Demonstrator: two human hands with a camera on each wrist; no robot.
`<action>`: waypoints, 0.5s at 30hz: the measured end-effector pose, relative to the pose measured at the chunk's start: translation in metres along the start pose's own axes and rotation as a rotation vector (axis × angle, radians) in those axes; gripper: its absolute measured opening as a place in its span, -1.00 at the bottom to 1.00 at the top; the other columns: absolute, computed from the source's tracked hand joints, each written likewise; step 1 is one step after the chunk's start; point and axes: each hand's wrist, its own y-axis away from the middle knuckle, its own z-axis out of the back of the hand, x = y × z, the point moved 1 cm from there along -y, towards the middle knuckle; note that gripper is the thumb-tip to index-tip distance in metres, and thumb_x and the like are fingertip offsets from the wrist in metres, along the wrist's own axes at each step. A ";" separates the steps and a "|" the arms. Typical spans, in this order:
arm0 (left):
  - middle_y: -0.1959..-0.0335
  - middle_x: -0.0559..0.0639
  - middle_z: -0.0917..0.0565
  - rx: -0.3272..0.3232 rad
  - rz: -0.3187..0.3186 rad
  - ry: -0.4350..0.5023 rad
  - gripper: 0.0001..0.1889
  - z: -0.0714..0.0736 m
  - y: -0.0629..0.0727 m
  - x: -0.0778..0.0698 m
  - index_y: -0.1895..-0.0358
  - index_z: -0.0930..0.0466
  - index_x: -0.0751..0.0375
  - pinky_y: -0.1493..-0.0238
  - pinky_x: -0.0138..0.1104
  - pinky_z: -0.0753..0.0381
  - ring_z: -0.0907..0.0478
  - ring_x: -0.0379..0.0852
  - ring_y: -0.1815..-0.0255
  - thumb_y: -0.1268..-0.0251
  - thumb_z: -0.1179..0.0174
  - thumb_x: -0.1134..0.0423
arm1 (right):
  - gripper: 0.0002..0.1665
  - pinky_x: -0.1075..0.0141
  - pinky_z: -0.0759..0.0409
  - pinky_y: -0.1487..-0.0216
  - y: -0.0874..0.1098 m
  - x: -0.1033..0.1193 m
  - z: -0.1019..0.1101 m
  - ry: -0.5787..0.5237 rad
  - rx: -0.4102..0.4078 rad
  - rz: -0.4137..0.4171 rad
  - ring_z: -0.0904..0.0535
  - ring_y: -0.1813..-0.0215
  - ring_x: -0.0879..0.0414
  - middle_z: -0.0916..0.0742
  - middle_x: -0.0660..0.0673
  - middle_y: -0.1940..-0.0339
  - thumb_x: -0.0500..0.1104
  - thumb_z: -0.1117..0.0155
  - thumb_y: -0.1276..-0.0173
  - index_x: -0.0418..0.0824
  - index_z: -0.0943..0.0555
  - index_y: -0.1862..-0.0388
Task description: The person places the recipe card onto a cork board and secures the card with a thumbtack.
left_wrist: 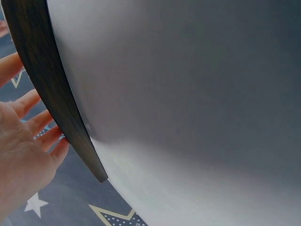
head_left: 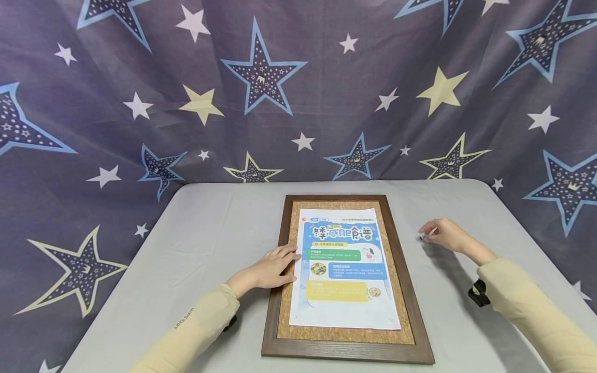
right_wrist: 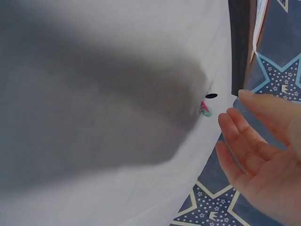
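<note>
A cork board (head_left: 406, 331) with a dark brown wooden frame (left_wrist: 35, 52) lies on the table, and a printed poster sheet (head_left: 345, 316) lies over its cork. My left hand (head_left: 269, 268) rests across the frame's left side, fingers extended, with fingertips at the sheet's left edge. To the right of the board, my right hand (head_left: 445, 235) hovers low over the tabletop, thumb and fingers apart. Close by its fingertips are a small black pin (right_wrist: 211, 95) and a tiny pink and green cluster (right_wrist: 206, 110), which look like push pins; the gap between thumb and fingers holds nothing visible.
A light grey cloth covers the table (head_left: 205, 233). Behind and along both sides hangs a dark curtain (head_left: 326, 119) with a star pattern. Each wrist wears a dark device, such as the one under the right sleeve (head_left: 536, 305).
</note>
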 end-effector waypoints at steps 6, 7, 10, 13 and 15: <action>-0.35 0.20 -0.04 0.002 0.000 0.000 -0.43 0.000 0.000 0.000 -0.27 -0.19 0.26 -0.26 0.02 0.04 0.08 0.14 -0.35 -0.26 0.02 0.04 | -0.81 0.23 -0.51 0.39 0.000 -0.007 -0.002 0.015 0.011 -0.017 -0.57 0.44 -0.03 -0.65 -0.26 0.46 -0.45 -0.21 0.01 -0.50 -0.58 0.35; -0.35 0.20 -0.04 0.002 0.000 0.000 -0.43 0.000 0.000 0.000 -0.27 -0.19 0.27 -0.26 0.02 0.04 0.08 0.14 -0.35 -0.26 0.02 0.04 | -0.81 0.22 -0.51 0.38 0.000 -0.008 -0.003 0.018 0.012 -0.020 -0.57 0.43 -0.03 -0.66 -0.25 0.46 -0.45 -0.21 0.02 -0.49 -0.58 0.35; -0.34 0.21 -0.04 0.003 -0.001 0.002 -0.43 0.000 0.000 0.000 -0.26 -0.19 0.27 -0.26 0.02 0.03 0.07 0.15 -0.35 -0.26 0.01 0.05 | -0.83 0.21 -0.51 0.37 0.000 -0.011 -0.004 0.021 0.013 -0.021 -0.56 0.42 -0.01 -0.66 -0.21 0.49 -0.46 -0.20 0.04 -0.48 -0.59 0.39; -0.35 0.20 -0.04 0.005 0.001 -0.002 -0.43 0.000 0.000 0.000 -0.27 -0.19 0.26 -0.26 0.02 0.03 0.07 0.14 -0.35 -0.26 0.02 0.04 | -0.85 0.21 -0.51 0.36 0.000 -0.013 -0.006 0.027 0.010 -0.013 -0.55 0.41 0.01 -0.66 -0.17 0.50 -0.46 -0.21 0.05 -0.45 -0.60 0.42; -0.35 0.20 -0.05 0.005 0.002 -0.004 -0.43 0.000 0.000 0.000 -0.27 -0.19 0.26 -0.26 0.01 0.03 0.07 0.14 -0.35 -0.26 0.02 0.04 | -0.87 0.20 -0.52 0.36 0.000 -0.014 -0.006 0.029 0.009 -0.008 -0.56 0.41 0.00 -0.66 -0.17 0.51 -0.46 -0.21 0.05 -0.45 -0.60 0.43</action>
